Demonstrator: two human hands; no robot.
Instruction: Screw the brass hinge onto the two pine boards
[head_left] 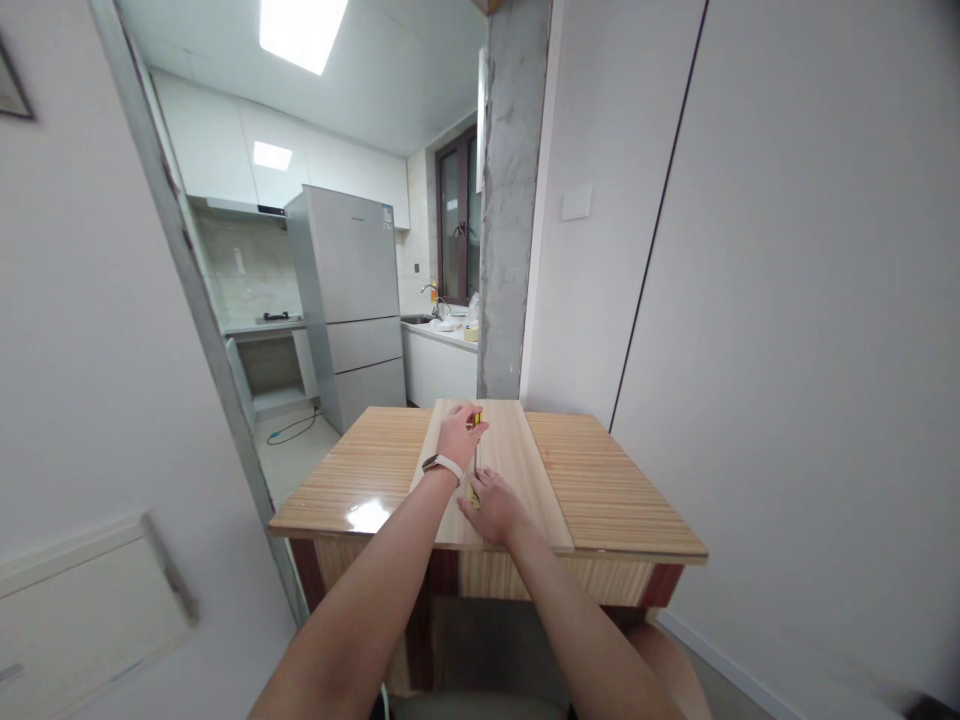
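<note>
My left hand [459, 436], with a pale-banded watch [444, 466] on its wrist, is closed around a small yellow-and-dark object [478, 418]. Nearer to me, my right hand [495, 506] has its fingers curled round a small yellowish piece [473, 494], mostly hidden by the fingers. A thin dark strip or rod [475, 458] runs between the two hands; whether it joins both pieces I cannot tell. Both hands are over a pale wooden board [529, 480] that lies lengthwise across the middle of the table.
The striped wooden table [607, 480] extends to both sides of the board. Light glares off its left part. Beyond it stand a grey fridge [356, 270] and a kitchen counter with a sink [416, 320]. White walls flank the table, and a cable [292, 432] lies on the floor.
</note>
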